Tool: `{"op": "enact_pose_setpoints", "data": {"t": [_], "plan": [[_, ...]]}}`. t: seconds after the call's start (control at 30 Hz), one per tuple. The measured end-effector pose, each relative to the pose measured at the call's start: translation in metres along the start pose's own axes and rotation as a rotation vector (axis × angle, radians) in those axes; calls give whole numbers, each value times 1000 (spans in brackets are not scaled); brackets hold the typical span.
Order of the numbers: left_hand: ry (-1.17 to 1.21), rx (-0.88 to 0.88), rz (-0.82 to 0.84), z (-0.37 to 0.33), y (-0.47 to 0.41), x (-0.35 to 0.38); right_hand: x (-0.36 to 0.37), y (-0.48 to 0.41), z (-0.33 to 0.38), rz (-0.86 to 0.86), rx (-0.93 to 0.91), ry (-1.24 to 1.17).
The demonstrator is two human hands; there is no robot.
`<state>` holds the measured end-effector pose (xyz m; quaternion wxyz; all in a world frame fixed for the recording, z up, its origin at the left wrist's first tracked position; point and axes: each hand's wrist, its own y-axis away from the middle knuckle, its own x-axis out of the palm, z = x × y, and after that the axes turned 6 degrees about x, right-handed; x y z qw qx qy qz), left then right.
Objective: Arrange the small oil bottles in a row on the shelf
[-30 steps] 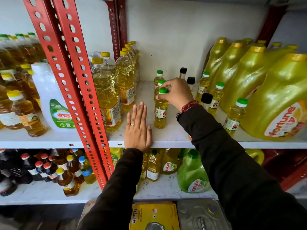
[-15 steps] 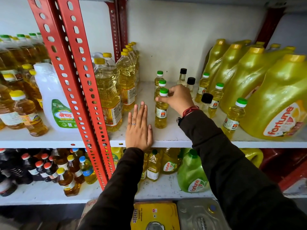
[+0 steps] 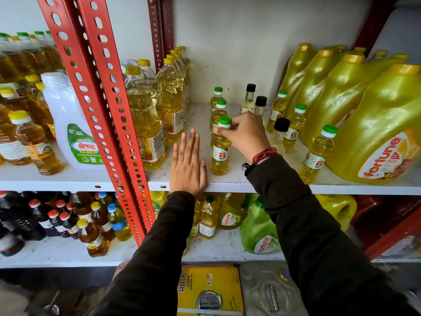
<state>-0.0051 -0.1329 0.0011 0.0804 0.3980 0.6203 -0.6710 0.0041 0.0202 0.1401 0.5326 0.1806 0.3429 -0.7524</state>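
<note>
Gripping the neck of a small oil bottle [image 3: 220,151] just under its green cap, the right hand [image 3: 247,133] holds it upright on the white shelf [image 3: 227,181].

The left hand [image 3: 188,165] lies flat and open on the shelf's front edge, just left of that bottle. Two more green-capped bottles [image 3: 219,103] stand in line directly behind it. To the right, three black-capped bottles [image 3: 260,106] and four green-capped ones [image 3: 316,153] stand scattered, near the big yellow jugs [image 3: 376,133]; whether any of these touch is hard to tell.
</note>
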Motion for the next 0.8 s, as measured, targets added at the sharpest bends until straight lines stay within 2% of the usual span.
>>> {"op": "enact_pose_setpoints", "data": {"t": [0.63, 0.8], "plan": [[-3, 2, 36, 1, -1, 0, -8, 24, -1, -28, -51, -2], [24, 6, -4, 1, 0, 3, -7, 27, 1, -48, -58, -8]]}}
